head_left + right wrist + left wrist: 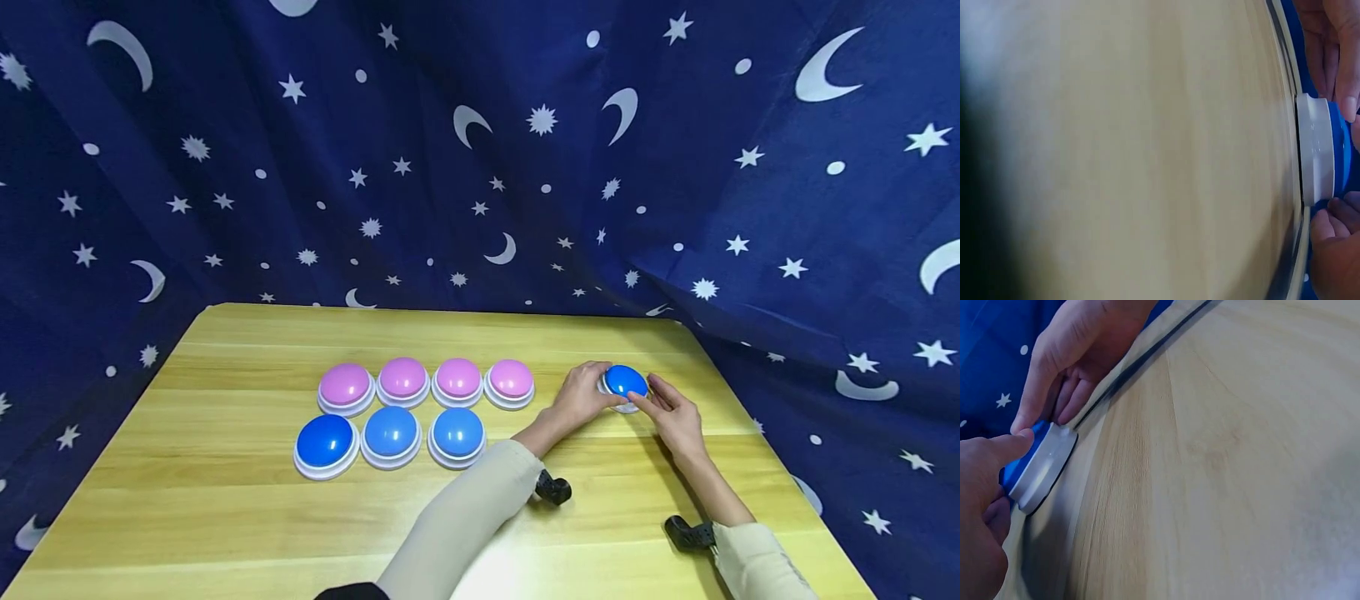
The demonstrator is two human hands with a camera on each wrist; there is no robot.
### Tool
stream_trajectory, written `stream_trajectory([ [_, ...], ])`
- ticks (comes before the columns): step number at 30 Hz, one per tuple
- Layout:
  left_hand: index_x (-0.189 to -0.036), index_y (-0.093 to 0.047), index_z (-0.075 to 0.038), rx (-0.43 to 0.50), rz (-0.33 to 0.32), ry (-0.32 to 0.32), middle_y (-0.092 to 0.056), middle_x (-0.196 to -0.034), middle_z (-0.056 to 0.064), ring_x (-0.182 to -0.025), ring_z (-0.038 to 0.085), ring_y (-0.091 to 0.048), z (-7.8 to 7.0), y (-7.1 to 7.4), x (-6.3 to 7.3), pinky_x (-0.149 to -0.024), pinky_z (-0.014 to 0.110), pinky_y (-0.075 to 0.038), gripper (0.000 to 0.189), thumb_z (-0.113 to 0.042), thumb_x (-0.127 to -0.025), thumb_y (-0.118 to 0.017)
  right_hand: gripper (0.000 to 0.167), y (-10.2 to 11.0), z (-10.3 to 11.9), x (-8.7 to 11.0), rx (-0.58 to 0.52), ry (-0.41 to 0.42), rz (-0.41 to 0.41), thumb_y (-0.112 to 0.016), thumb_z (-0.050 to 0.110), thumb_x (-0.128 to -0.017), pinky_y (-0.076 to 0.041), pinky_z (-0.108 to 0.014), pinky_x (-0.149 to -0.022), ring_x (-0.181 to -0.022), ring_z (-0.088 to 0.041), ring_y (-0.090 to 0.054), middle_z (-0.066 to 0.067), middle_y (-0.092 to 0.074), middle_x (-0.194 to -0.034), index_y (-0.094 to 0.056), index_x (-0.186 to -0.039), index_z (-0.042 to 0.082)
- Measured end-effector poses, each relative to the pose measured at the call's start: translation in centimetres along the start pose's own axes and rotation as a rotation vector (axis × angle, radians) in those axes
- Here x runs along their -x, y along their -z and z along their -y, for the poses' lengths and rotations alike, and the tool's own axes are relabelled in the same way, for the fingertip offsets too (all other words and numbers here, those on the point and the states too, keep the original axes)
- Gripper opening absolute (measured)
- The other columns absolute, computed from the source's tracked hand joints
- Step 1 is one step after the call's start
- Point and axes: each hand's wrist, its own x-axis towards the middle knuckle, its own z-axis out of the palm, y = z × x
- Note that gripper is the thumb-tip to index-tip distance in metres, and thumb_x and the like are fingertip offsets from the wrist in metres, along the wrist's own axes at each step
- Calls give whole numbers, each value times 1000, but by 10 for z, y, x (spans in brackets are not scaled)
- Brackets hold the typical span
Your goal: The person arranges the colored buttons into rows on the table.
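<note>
A push button (pixel 625 380) with a domed blue top and a white round base sits near the table's right side, between both hands. My left hand (pixel 581 396) grips it from the left, its thumb across the front and fingers toward the back. From the other side my right hand (pixel 675 417) holds it, thumb at the front edge of the dome. In the right wrist view the white base (pixel 1316 150) shows between the hands, and the two thumbs come close together over the blue top. Fingers behind the button are partly hidden.
Several pink buttons (pixel 457 379) form a back row left of the hands. In front of them stand a darker blue button (pixel 325 442) and two lighter blue buttons (pixel 390 432). A dark blue star-and-moon curtain (pixel 420 167) hangs behind the wooden table (pixel 247 533).
</note>
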Motion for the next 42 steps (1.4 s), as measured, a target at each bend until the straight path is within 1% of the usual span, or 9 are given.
stream_trajectory([
  [5, -136, -59, -7, -7, 34, 0, -62, -132, 4, -121, 14, -57, 0, -4, -5, -102, 21, -41, 64, -35, -83, -82, 76, -3, -1, -3, -27, -17, 16, -72, 28, -93, -40, -10, -95, -139, -35, -35, -22, -36, -153, -33, -151, -3],
  [9, -136, -60, -9, -2, 38, 28, -62, -131, 4, -120, 13, -57, 1, -6, -7, -101, 20, -42, 61, -31, -83, -82, 76, -5, -1, -4, -43, -33, 19, -72, 26, -93, -40, -10, -96, -139, -35, -35, -24, -35, -153, -33, -151, -4],
  [13, -135, -61, -9, 20, 30, 48, -63, -130, 4, -119, 13, -58, 2, -7, -8, -100, 20, -43, 58, -28, -84, -82, 76, -7, 0, -4, -42, -42, 21, -72, 25, -93, -39, -13, -99, -140, -34, -34, -24, -34, -153, -32, -151, -4],
  [20, -133, -63, -10, 38, 2, 36, -65, -128, 2, -118, 11, -59, 2, -5, -10, -100, 18, -42, 56, -26, -83, -83, 73, -9, 2, -5, -41, -28, 3, -71, 24, -94, -38, -15, -101, -140, -33, -35, -23, -35, -153, -34, -150, -4],
  [24, -133, -63, -11, 46, -2, 49, -64, -129, 2, -119, 11, -58, 0, -3, -8, -100, 17, -42, 57, -26, -82, -83, 72, -11, 3, -3, -56, -33, -1, -70, 24, -94, -38, -15, -101, -140, -32, -35, -22, -35, -153, -35, -151, -3],
  [27, -132, -64, -10, 42, -19, 34, -65, -129, 2, -118, 11, -59, -2, 0, -5, -100, 17, -42, 57, -25, -81, -84, 71, -12, 5, 0, -67, -27, -5, -69, 24, -95, -37, -15, -101, -141, -32, -33, -21, -34, -154, -35, -151, -2],
  [34, -131, -64, -6, 30, -72, -27, -65, -128, 4, -118, 12, -59, -6, 17, 7, -99, 16, -42, 56, -24, -82, -84, 68, -18, 22, 14, -109, -5, -12, -69, 23, -95, -39, -11, -98, -140, -32, -34, -20, -36, -153, -38, -150, 0],
  [37, -131, -63, -4, 42, -86, -55, -64, -129, 6, -119, 13, -59, -8, 31, 17, -99, 16, -42, 56, -23, -82, -83, 66, -23, 31, 22, -124, 15, -9, -70, 21, -94, -40, -10, -95, -139, -32, -36, -21, -38, -152, -39, -149, -1],
  [42, -130, -63, -4, 37, -112, -82, -65, -127, 6, -117, 14, -60, -8, 54, 35, -99, 18, -44, 55, -22, -82, -83, 65, -36, 44, 34, -145, 55, 17, -70, 20, -94, -40, -12, -97, -138, -32, -38, -21, -40, -151, -42, -148, -1],
])
